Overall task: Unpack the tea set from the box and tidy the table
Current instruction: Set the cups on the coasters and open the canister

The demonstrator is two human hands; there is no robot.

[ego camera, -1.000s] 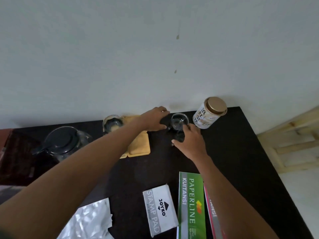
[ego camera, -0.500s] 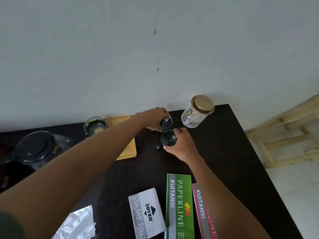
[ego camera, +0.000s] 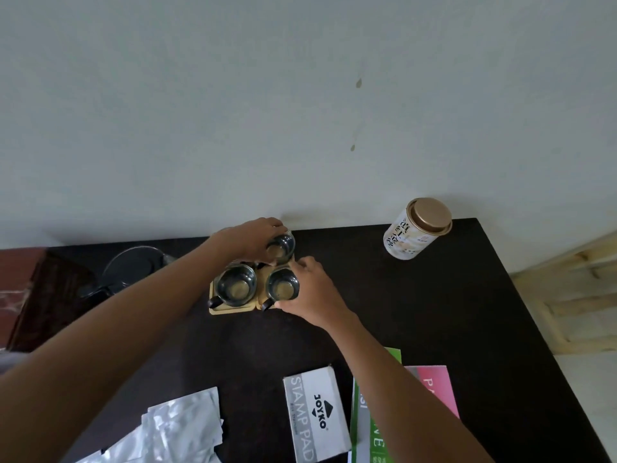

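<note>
Three small glass tea cups with dark handles stand on pale wooden coasters (ego camera: 233, 309) near the back of the black table (ego camera: 434, 312). My left hand (ego camera: 248, 240) grips the far cup (ego camera: 281, 248) from above. My right hand (ego camera: 314, 292) holds the near right cup (ego camera: 283, 288) by its side. The near left cup (ego camera: 235, 287) stands free on its coaster. A glass teapot with a dark lid (ego camera: 133, 270) sits to the left, partly behind my left arm.
A round tea tin with a gold lid (ego camera: 417, 228) stands at the back right. Near the front lie a grey stamp pad box (ego camera: 315, 419), green (ego camera: 370, 439) and pink (ego camera: 437, 389) receipt books, and crumpled silver foil wrapping (ego camera: 167, 429). A dark red box (ego camera: 36, 295) sits at the left.
Both hands have carried their cups left onto the wooden coasters, beside the third cup. The view has swung, so the tin now sits further right.
</note>
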